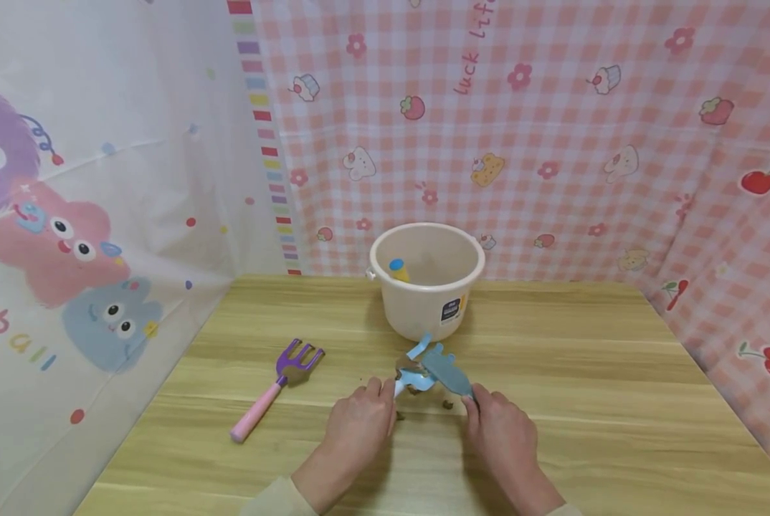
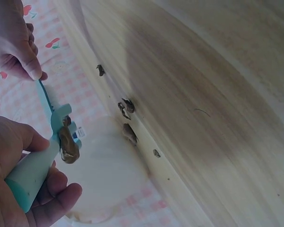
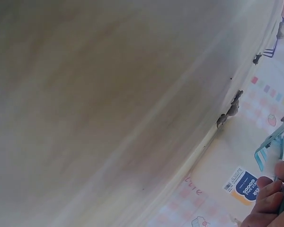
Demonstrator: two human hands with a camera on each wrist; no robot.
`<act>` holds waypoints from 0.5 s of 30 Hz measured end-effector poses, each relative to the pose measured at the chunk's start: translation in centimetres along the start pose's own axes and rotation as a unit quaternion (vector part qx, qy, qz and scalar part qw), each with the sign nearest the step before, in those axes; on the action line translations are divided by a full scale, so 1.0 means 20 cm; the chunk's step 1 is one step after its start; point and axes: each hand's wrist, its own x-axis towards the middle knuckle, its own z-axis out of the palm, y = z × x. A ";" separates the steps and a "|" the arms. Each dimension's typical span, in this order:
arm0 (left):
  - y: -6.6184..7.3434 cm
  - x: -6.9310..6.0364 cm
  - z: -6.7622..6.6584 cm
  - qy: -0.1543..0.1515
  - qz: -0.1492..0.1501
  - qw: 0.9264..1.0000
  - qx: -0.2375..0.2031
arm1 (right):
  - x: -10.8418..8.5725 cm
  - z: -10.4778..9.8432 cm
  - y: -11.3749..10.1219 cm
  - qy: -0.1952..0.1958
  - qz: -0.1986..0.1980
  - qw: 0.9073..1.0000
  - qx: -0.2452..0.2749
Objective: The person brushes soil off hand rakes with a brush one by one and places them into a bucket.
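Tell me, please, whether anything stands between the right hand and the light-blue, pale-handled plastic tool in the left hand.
Yes: the right hand holds a flat, grey-blue plastic tool in between, its broad end overlapping the light-blue tool in the head view; contact is unclear.

Two pale cream sleeves [image 1: 279,500]

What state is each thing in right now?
Bucket, upright, uncovered
Light-blue tool, gripped by left hand
Blue-grey tool, gripped by right hand
Purple fork, lying on the table, unheld
Yellow-and-blue item, inside bucket, partly hidden
Brown clump, raised at the tool heads
Brown bits, scattered on the table
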 end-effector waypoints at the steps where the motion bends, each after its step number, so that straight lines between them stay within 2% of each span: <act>1: 0.00 0.00 0.00 -0.001 0.000 1.000 -0.001 | 0.00 0.00 0.00 0.001 0.001 1.000 -0.003; 6: 0.00 -0.01 0.00 -0.002 0.002 1.000 -0.001 | 0.01 -0.01 0.01 -0.014 0.018 1.000 0.001; 10: -0.01 0.00 0.00 0.011 -0.003 1.000 0.007 | 0.02 -0.04 0.00 -0.006 0.032 0.999 0.033; 13: -0.02 0.00 0.01 0.023 -0.006 1.000 0.006 | 0.02 -0.04 -0.02 0.003 0.018 0.997 0.081; 15: -0.02 0.00 0.01 0.028 -0.005 1.000 -0.001 | 0.02 -0.04 -0.04 -0.008 -0.003 0.995 0.104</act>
